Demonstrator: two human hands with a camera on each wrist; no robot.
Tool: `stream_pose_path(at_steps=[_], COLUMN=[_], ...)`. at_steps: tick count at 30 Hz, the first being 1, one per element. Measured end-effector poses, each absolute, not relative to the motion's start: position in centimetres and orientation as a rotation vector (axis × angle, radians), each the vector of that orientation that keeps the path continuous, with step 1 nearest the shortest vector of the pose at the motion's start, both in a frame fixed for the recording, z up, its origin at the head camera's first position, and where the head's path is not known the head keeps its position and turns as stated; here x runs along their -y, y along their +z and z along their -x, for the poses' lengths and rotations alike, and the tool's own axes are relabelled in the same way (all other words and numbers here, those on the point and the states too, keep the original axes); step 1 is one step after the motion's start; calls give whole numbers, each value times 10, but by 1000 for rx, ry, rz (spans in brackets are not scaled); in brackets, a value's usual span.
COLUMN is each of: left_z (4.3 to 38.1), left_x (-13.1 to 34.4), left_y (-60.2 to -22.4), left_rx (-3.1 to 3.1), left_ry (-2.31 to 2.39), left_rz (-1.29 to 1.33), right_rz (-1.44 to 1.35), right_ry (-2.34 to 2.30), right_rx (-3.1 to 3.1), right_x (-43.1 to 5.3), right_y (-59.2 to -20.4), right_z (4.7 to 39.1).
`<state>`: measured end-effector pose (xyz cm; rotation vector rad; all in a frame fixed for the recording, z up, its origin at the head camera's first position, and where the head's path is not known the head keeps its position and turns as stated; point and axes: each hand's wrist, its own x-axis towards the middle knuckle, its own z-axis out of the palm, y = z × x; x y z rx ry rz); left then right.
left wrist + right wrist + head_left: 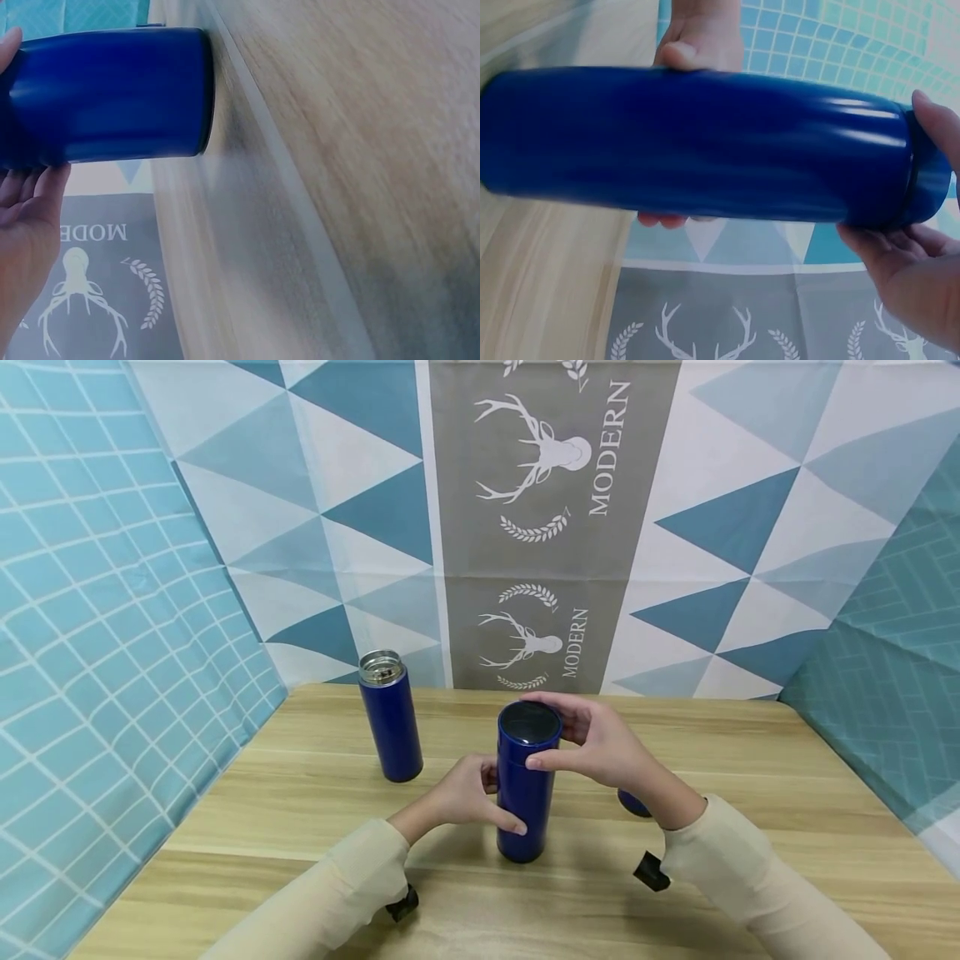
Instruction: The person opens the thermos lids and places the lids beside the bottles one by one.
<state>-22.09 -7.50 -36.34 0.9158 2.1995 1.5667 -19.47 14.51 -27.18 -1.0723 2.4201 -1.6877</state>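
Observation:
A dark blue thermos bottle stands upright on the wooden table, capped by a blue lid with a glossy black top. My left hand grips its body, thumb across the front. Around the lid curl the thumb and fingers of my right hand. The right wrist view shows the seam below the lid, with the right fingers at it. In the left wrist view the bottle's base is close to the tabletop.
A second blue thermos bottle stands at the back left, its steel mouth uncovered. Partly hidden behind my right wrist is a small, round-edged dark blue thing on the table. Patterned cloth hangs behind the table.

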Motion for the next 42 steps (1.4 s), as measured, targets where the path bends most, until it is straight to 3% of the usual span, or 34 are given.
stream_pose_path(at_steps=[21,42], left_z=[218,223], left_x=[74,75], left_y=[-367,-365], left_rx=[-2119,-2161], left_ry=[1627,1586], left_rz=[-917,-838], right_rz=[1351,1367], right_ry=[-1651,-1605], right_rx=[-2243,-2167], right_x=[-154,-154], right_y=[-284,-276], right_z=[217,227])
